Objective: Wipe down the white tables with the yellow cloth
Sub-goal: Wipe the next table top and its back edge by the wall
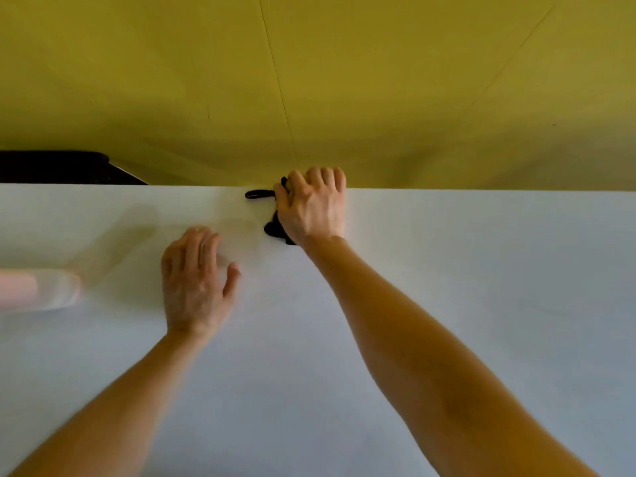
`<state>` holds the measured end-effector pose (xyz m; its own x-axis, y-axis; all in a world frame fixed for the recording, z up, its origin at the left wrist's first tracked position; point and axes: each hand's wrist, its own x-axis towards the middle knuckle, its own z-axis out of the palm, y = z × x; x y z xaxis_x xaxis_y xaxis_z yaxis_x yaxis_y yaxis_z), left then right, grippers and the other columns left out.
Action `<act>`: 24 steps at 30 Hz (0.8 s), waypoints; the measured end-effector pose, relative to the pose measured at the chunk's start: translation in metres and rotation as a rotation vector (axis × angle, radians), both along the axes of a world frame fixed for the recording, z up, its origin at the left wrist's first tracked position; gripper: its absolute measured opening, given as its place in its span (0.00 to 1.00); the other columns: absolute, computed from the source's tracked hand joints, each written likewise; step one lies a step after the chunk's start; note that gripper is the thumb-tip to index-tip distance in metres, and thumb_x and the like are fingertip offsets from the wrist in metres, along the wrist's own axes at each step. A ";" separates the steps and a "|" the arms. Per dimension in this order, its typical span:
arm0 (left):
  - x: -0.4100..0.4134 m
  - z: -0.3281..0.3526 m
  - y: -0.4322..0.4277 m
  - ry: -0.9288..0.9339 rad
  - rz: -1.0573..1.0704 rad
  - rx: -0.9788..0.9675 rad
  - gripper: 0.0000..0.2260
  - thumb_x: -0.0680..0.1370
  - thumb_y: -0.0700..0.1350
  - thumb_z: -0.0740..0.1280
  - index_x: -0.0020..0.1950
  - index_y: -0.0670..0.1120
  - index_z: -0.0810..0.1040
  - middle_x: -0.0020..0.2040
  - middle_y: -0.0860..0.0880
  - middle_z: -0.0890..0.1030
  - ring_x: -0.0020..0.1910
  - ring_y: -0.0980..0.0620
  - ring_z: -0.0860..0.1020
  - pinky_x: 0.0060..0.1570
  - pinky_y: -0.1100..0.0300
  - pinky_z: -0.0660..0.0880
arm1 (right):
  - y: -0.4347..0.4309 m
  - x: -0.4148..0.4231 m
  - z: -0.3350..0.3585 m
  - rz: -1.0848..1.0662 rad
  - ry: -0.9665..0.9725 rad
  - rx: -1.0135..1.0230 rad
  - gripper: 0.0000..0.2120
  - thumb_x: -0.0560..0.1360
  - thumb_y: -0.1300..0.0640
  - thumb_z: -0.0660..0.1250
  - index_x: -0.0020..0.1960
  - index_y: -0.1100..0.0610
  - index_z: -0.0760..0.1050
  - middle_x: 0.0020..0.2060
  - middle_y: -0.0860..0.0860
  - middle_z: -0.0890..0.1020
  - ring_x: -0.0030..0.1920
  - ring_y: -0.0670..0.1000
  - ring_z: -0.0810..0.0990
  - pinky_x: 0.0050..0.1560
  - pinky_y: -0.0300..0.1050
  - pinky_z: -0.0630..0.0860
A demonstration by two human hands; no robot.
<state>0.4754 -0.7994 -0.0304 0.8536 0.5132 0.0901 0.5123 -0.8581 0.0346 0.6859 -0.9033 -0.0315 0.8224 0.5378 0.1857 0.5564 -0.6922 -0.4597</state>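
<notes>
A white table (481, 277) fills the lower part of the view. My right hand (314, 208) is at its far edge, with the fingers curled over the edge and gripping a bunched cloth (273, 228). The cloth looks black here, not yellow, and a thin loop of it sticks out to the left. Most of it is hidden under the hand. My left hand (196, 284) lies flat on the tabletop with straight fingers, nearer to me and left of the right hand. It holds nothing.
Beyond the table's far edge is a broad yellow surface (344, 80) with thin seams. A black object (51, 166) sits behind the far left edge. A blurred pale pink shape (34, 290) lies on the table at the left border.
</notes>
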 end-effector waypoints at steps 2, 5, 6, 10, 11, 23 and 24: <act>0.021 0.000 -0.034 -0.016 -0.038 -0.004 0.25 0.84 0.54 0.63 0.76 0.40 0.73 0.77 0.38 0.73 0.77 0.35 0.71 0.76 0.37 0.67 | -0.022 0.018 -0.006 0.073 -0.029 0.030 0.13 0.81 0.47 0.67 0.48 0.56 0.83 0.42 0.56 0.81 0.48 0.63 0.77 0.60 0.58 0.72; 0.060 -0.005 -0.089 -0.041 -0.105 -0.060 0.25 0.85 0.55 0.63 0.77 0.42 0.75 0.77 0.38 0.73 0.77 0.35 0.71 0.76 0.35 0.66 | -0.110 0.072 -0.013 0.059 -0.042 -0.034 0.13 0.83 0.46 0.65 0.54 0.53 0.83 0.48 0.53 0.84 0.52 0.61 0.78 0.60 0.56 0.72; 0.074 -0.007 -0.107 -0.050 -0.098 -0.074 0.25 0.85 0.56 0.63 0.77 0.43 0.75 0.77 0.39 0.73 0.78 0.35 0.70 0.77 0.34 0.64 | -0.147 0.094 -0.011 0.018 -0.040 -0.063 0.13 0.83 0.45 0.65 0.56 0.52 0.84 0.50 0.53 0.84 0.53 0.61 0.79 0.61 0.56 0.72; 0.094 -0.014 -0.140 -0.099 -0.031 -0.100 0.25 0.82 0.59 0.66 0.76 0.48 0.77 0.79 0.39 0.71 0.82 0.34 0.66 0.80 0.31 0.58 | -0.268 0.159 0.000 -0.156 -0.044 -0.123 0.13 0.83 0.47 0.66 0.57 0.53 0.84 0.53 0.55 0.85 0.57 0.63 0.79 0.64 0.57 0.72; 0.094 -0.016 -0.139 -0.110 -0.027 -0.086 0.25 0.82 0.58 0.66 0.76 0.48 0.77 0.79 0.39 0.71 0.82 0.34 0.66 0.80 0.31 0.58 | -0.270 0.160 -0.001 -0.226 -0.046 -0.142 0.13 0.82 0.48 0.65 0.55 0.54 0.84 0.52 0.55 0.85 0.56 0.64 0.79 0.65 0.57 0.72; 0.092 -0.020 -0.137 -0.139 -0.004 -0.071 0.26 0.80 0.56 0.68 0.75 0.47 0.78 0.79 0.40 0.72 0.81 0.35 0.67 0.79 0.31 0.60 | -0.128 0.098 -0.014 0.161 -0.022 -0.028 0.13 0.80 0.44 0.66 0.50 0.52 0.83 0.42 0.53 0.83 0.47 0.62 0.81 0.49 0.55 0.74; 0.091 -0.021 -0.137 -0.149 -0.004 -0.072 0.25 0.80 0.57 0.68 0.75 0.47 0.78 0.79 0.39 0.72 0.81 0.35 0.68 0.79 0.31 0.60 | -0.160 0.116 -0.016 0.127 -0.034 -0.035 0.13 0.81 0.44 0.66 0.52 0.52 0.84 0.43 0.54 0.83 0.48 0.62 0.81 0.49 0.56 0.75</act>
